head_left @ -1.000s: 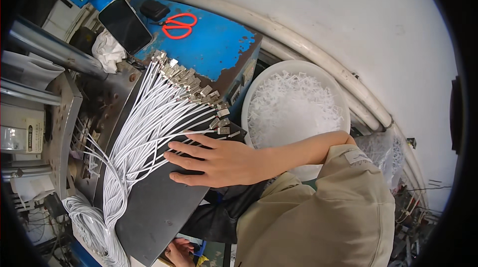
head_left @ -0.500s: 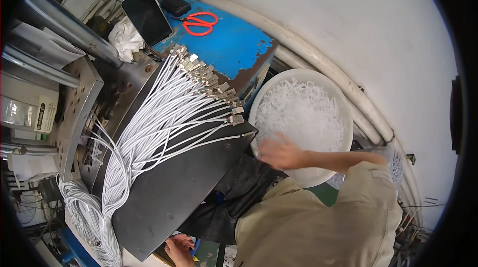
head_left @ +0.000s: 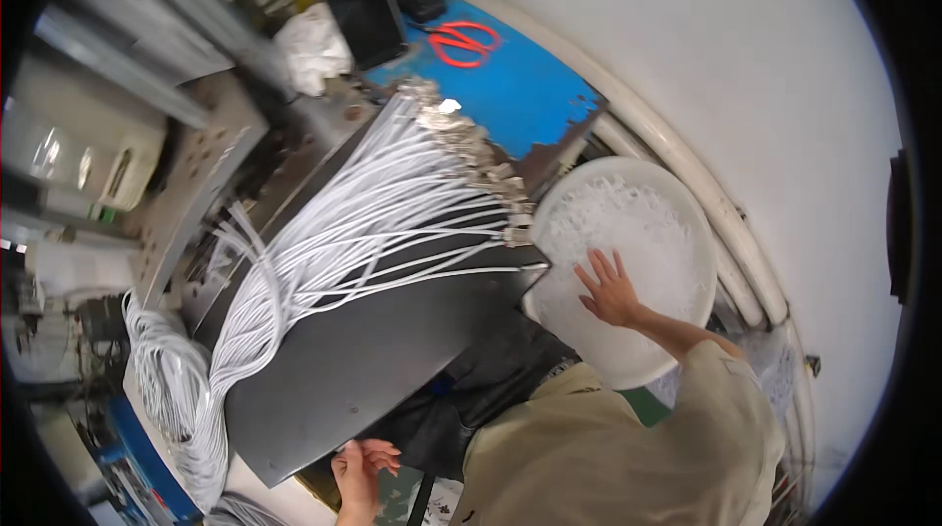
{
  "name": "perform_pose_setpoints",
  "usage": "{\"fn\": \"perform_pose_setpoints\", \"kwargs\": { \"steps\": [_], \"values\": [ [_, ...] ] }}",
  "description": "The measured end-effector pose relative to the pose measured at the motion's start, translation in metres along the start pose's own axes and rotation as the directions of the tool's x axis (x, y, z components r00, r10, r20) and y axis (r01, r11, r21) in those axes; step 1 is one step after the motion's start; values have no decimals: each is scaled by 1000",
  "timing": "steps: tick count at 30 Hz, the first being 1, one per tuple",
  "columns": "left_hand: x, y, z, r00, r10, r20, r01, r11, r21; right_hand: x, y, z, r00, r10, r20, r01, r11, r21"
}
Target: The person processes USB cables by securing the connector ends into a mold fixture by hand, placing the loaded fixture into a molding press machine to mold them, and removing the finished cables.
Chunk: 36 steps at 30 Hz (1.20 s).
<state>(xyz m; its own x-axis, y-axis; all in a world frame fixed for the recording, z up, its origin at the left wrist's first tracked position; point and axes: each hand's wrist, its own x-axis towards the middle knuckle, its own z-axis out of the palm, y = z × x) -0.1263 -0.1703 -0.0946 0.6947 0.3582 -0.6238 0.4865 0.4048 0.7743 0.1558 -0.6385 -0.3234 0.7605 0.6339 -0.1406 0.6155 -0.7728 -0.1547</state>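
Observation:
A round white tub (head_left: 695, 330) full of small translucent plastic pieces (head_left: 613, 217) stands right of the table. Over these pieces my right hand (head_left: 612, 294) is spread open, with nothing seen in it. My left hand (head_left: 361, 472) is beside the lower edge of the black plate (head_left: 334, 379), fingers loosely apart and no object visible in them. A large bundle of white cables (head_left: 343, 232) fans out across the plate. Metal connectors (head_left: 481, 158) cap the cable ends, close to the tub. One single cable end reaches the plate's right corner.
On the blue tabletop (head_left: 510, 94) lie red-handled scissors (head_left: 461, 43), a dark phone (head_left: 363, 14) and a black object (head_left: 420, 1). A crumpled white cloth (head_left: 312, 47) sits left of the phone. Metal machine columns fill the left side. White pipes (head_left: 677, 148) run along the wall.
My right hand has moved from the tub's near left side to above the plastic pieces, its fingers now spread. My left hand's fingers have opened out. The whole view has shifted.

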Motion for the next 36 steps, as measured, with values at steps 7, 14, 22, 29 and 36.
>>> {"fn": "perform_pose_setpoints", "kwargs": {
  "steps": [7, 14, 22, 29, 36],
  "values": [
    [-12, 28, 13, 985, -70, 160, 50, 991, 128, 16, -42, -119, 939, 63, -338, 37, 959, 280],
    [-16, 112, 75, 753, 249, 610, -606, 624, 493, 135, -182, -361, 909, -171, -380, 416, 399, 817],
    [63, 150, 75, 185, 655, 733, -878, -225, 423, 306, -325, -369, 731, -658, 177, -130, 121, 984],
    [82, 212, -38, 448, 754, 479, -252, -408, 878, 328, -382, -320, 774, -585, -243, 611, 588, 531],
    [90, 199, -54, 351, 856, 380, -374, -244, 895, 303, -376, -347, 585, -534, -611, 775, 591, 225]
  ]
}}
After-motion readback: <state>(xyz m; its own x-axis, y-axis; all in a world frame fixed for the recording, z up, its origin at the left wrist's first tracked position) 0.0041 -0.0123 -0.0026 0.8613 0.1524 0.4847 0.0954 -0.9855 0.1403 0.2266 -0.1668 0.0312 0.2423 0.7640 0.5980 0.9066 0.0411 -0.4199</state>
